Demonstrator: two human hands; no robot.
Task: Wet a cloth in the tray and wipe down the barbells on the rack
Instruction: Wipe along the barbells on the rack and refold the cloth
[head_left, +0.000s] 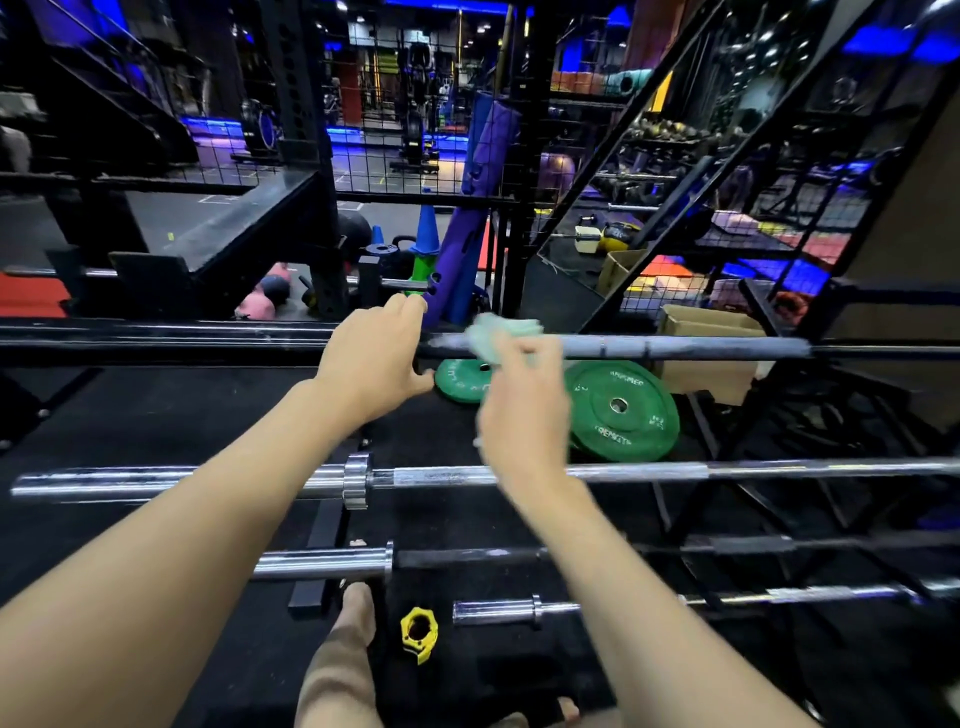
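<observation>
At the left of the frame, the chrome sleeve of a silver barbell (519, 475) begins and runs across the middle to the right edge. Above it, at centre, the left hand (371, 358) curls its fingers over the top barbell (675, 347), its grip clamped round the dark bar, thumb below. Just right of it, the right hand (522, 410) is blurred; its grip pinches a pale green cloth (501, 335) that lies against the grey part of that same bar. Behind the hands, two green weight plates (621, 408) lie on the black floor. Lower in the frame, a black barbell (467, 558) and a shorter chrome bar (498, 610) sit on the rack (769, 499). A yellow collar (420, 634) lies at bottom centre.
</observation>
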